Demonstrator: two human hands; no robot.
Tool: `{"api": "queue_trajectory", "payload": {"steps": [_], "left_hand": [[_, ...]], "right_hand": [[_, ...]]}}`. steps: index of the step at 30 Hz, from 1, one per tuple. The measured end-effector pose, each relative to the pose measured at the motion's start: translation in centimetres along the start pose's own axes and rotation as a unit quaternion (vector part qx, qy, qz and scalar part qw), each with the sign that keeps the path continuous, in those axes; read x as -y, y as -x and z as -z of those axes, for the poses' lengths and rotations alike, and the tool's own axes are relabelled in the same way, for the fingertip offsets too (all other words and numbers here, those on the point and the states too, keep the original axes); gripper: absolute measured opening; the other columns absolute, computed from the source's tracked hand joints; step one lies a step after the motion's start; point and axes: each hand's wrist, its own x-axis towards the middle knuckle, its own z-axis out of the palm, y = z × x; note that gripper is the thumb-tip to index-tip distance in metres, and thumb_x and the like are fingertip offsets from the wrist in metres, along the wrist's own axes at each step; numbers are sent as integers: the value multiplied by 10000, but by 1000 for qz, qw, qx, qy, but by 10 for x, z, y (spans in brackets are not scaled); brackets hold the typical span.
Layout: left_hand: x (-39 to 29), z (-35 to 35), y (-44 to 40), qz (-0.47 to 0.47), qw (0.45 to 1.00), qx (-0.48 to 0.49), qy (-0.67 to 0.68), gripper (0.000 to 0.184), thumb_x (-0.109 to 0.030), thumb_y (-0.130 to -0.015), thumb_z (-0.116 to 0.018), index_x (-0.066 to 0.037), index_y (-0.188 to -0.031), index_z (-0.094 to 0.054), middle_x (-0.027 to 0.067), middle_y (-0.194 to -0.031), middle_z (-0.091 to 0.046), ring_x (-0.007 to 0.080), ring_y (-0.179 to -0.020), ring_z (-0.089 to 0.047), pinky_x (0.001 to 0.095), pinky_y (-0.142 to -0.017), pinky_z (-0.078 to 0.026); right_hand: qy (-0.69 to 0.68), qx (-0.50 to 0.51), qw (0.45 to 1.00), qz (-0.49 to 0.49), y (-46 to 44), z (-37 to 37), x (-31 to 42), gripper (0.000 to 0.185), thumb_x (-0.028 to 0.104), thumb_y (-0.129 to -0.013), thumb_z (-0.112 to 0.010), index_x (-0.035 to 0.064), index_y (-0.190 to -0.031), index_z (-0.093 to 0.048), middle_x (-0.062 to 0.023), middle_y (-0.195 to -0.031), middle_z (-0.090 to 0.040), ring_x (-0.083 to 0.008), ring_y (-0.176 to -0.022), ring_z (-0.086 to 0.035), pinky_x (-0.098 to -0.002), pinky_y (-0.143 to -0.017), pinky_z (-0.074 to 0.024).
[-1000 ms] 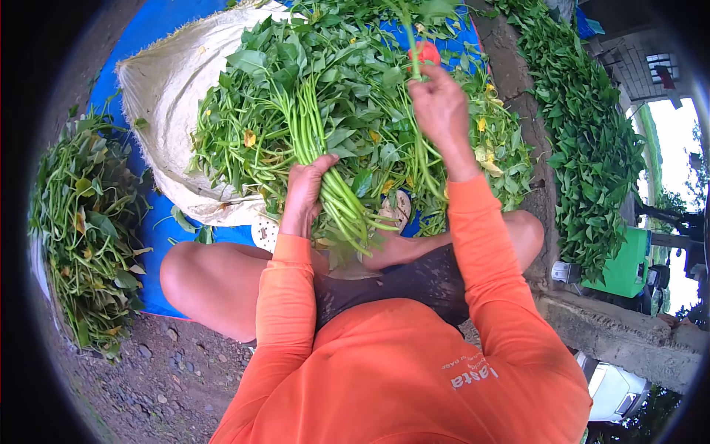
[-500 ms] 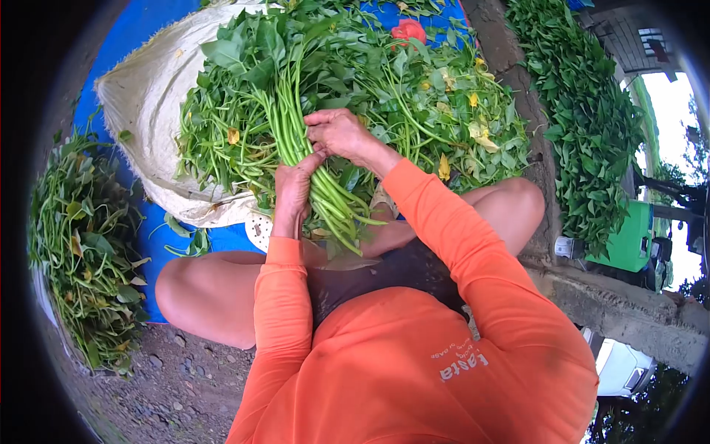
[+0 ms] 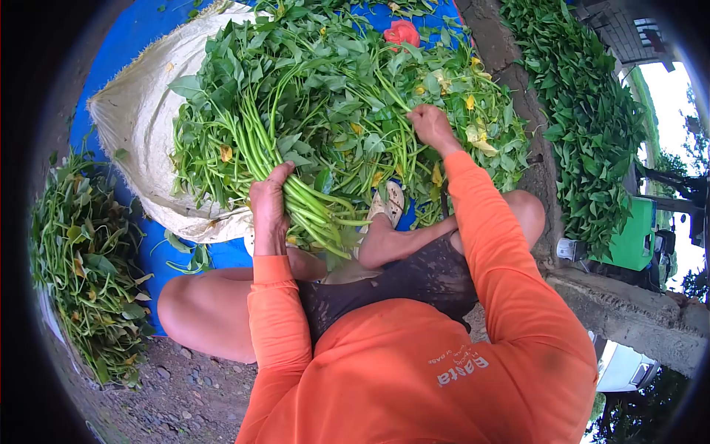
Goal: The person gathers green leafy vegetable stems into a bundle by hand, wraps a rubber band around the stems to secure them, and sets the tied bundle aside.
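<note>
My left hand (image 3: 268, 201) is wrapped round a bundle of long green stems (image 3: 255, 144), whose leafy tops point up and left and whose cut ends hang over my lap. To the right, my right hand (image 3: 433, 126) has its fingers pinched on a green stem (image 3: 392, 92) at the loose pile. That leafy pile (image 3: 333, 96), mixed with yellow leaves, spreads in front of me over a blue tarp (image 3: 151, 251) and part of a white woven sack (image 3: 148, 133).
A heap of wilted greens (image 3: 92, 274) stands at the far left. A red object (image 3: 401, 34) lies behind the pile. More leafy greens (image 3: 584, 133) line the right side, near a green container (image 3: 632, 233) and a concrete edge (image 3: 629, 307).
My right hand went from the upper right to the bundle, then back right to the pile. My left hand has moved left and slightly down, still holding the bundle.
</note>
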Motion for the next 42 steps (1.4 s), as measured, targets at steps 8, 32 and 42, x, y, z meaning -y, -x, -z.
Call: {"api": "queue_trajectory", "payload": {"steps": [8, 32, 42], "left_hand": [[0, -14, 1, 23, 999, 37, 9, 200, -144, -914, -794, 18, -1003, -719, 71, -841, -710, 187, -675, -675, 342, -640, -571], [82, 57, -32, 141, 956, 136, 217, 251, -216, -982, -756, -31, -1117, -652, 150, -966, -736, 284, -868, -758, 456, -808, -672], [110, 57, -29, -29, 978, -106, -177, 1090, -429, -740, -985, 142, -1454, -391, 242, -1284, -661, 283, -1094, -685, 368, -966, -562]], "right_hand": [[-566, 49, 823, -17, 56, 108, 52, 227, 251, -1037, -715, 62, -1149, -772, 33, -863, -656, -74, -692, -552, -262, -558, -439], [-376, 257, 890, 16, 150, -137, 152, 271, 153, -1042, -698, -26, -1235, -765, -76, -1067, -790, -155, -878, -685, -312, -822, -554], [-413, 282, 865, -55, 165, -229, 121, 261, 153, -1073, -658, -59, -1202, -739, -83, -1073, -765, -138, -936, -664, -313, -861, -549]]}}
